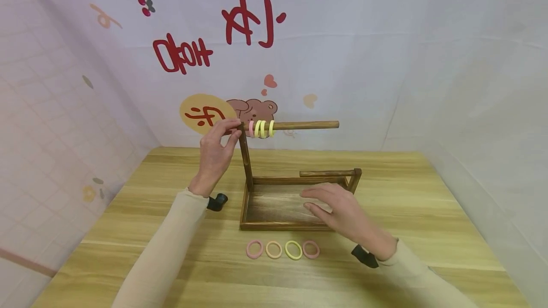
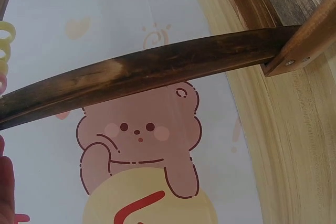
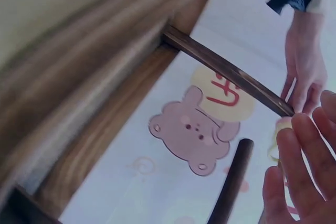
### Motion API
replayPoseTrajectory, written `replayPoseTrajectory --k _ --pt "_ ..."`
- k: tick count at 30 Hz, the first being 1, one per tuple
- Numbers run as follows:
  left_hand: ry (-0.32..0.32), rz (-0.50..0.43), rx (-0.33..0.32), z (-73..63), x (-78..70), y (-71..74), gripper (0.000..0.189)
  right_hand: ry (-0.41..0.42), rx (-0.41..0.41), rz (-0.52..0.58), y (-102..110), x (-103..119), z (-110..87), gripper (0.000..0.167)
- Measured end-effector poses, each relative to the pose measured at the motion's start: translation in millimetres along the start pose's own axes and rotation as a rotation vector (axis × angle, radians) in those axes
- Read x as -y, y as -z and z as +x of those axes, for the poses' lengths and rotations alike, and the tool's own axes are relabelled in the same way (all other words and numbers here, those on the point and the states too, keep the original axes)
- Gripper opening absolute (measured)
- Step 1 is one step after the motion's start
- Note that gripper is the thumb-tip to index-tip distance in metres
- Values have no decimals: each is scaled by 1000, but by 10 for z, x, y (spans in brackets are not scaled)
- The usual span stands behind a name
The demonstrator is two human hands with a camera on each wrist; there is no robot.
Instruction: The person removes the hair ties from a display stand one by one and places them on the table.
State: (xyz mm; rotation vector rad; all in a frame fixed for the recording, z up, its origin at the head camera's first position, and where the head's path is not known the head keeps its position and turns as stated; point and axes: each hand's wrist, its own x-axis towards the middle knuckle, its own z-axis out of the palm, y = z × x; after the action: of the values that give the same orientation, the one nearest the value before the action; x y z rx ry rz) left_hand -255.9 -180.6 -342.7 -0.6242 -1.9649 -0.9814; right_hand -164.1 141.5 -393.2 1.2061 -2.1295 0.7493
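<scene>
A brown wooden rack (image 1: 246, 156) stands on the table, with an upper rod (image 1: 308, 125) reaching right from its tall left post and a lower rod (image 1: 327, 173) on a short right post. Near the post, the upper rod carries a pink ring (image 1: 251, 129) and three yellow rings (image 1: 271, 129). My left hand (image 1: 217, 152) pinches the top of the tall post between thumb and fingers. Over the rack's tray base (image 1: 274, 203), my right hand (image 1: 338, 208) hovers with loosely extended fingers, holding nothing. Its fingers (image 3: 296, 166) also appear in the right wrist view.
Several loose rings lie in a row on the table before the rack: a pink ring (image 1: 254, 249), a peach ring (image 1: 274, 250), a yellow ring (image 1: 293, 250) and another pink ring (image 1: 310, 249). A white printed cloth (image 1: 351, 61) rises behind the table (image 1: 214, 270).
</scene>
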Motion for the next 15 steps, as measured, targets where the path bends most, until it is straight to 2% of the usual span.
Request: replayPoseTrajectory --k 5,15 --pt "-13 15 10 7 7 11 22 17 -64 18 22 -22 183 37" --pt "-9 40 1 34 -3 12 21 22 -139 11 34 -35 508 41"
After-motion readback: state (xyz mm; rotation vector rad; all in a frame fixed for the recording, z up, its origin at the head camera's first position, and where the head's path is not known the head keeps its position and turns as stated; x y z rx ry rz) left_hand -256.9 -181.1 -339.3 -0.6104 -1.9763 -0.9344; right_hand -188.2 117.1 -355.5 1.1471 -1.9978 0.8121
